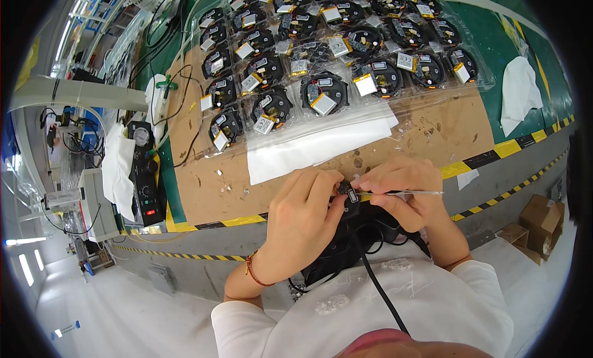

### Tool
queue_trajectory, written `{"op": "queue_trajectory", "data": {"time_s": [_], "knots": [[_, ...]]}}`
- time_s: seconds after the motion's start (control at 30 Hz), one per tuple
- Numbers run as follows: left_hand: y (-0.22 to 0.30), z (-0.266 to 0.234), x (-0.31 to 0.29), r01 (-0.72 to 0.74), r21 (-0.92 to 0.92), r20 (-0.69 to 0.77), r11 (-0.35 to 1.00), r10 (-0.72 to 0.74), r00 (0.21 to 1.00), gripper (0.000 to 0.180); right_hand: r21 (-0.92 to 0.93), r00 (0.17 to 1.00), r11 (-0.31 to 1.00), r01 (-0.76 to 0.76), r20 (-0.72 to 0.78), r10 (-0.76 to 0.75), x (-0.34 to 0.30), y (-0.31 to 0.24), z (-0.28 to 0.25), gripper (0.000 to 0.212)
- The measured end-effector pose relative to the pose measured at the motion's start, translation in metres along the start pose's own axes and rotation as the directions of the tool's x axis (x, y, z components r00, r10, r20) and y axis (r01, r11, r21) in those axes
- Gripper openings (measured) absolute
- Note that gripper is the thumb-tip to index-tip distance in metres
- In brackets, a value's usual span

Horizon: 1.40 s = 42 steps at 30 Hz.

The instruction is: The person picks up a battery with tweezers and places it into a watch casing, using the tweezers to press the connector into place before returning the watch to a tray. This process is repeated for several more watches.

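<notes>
Over the table's near edge, my left hand (302, 211) pinches a small black electronic part (351, 199) between thumb and fingers. Metal tweezers (426, 192) are gripped in my right hand (404, 186), their tips reaching the part from its right side. The fingers partly cover the part, so its full shape is hidden. Beyond my hands, a clear plastic tray (485, 81) carries several rows of round black electronic assemblies (324, 83). Many of these have a silver-white pouch battery (323, 104) with a yellow end strip.
White paper (296, 160) lies on brown cardboard (451, 126) before the tray. At left stands a black control box (147, 179) with a gauge, beside a white cloth (119, 166) and cables. Another cloth (520, 92) rests at right. Striped tape (488, 157) edges the table.
</notes>
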<state>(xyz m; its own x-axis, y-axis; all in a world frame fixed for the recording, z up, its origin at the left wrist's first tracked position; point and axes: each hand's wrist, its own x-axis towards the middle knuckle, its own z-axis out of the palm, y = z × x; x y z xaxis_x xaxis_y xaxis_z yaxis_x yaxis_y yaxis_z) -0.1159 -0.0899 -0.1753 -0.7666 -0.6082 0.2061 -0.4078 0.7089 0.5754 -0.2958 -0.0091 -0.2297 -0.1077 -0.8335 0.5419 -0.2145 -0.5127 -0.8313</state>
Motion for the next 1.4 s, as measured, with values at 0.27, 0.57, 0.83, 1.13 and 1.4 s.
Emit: {"op": "queue_trajectory", "data": {"time_s": [0.27,0.57,0.83,1.13,1.4], "knots": [[-0.004,0.002,0.000,-0.046,-0.023,-0.018,0.999,0.046,0.999,0.021,0.001,0.999,0.999,0.041,0.012,-0.041,0.004,0.001,0.001,0.014],[-0.001,0.002,0.000,-0.039,0.015,-0.036,0.999,0.040,0.999,0.021,-0.114,0.998,0.994,0.003,0.062,0.004,0.005,0.000,0.001,0.021],[0.011,0.001,0.003,0.023,0.108,0.035,0.994,-0.027,0.999,0.017,-0.133,0.999,0.991,0.028,0.043,-0.022,0.006,0.001,0.003,0.021],[0.005,-0.001,-0.004,-0.035,0.043,0.078,0.998,0.032,0.996,0.011,-0.121,0.998,0.992,-0.027,0.045,0.033,0.006,-0.001,0.004,0.020],[0.013,0.008,-0.011,-0.083,0.219,0.000,0.972,0.085,0.996,0.014,-0.106,0.998,0.993,-0.043,0.041,0.048,0.007,-0.001,0.004,0.019]]}}
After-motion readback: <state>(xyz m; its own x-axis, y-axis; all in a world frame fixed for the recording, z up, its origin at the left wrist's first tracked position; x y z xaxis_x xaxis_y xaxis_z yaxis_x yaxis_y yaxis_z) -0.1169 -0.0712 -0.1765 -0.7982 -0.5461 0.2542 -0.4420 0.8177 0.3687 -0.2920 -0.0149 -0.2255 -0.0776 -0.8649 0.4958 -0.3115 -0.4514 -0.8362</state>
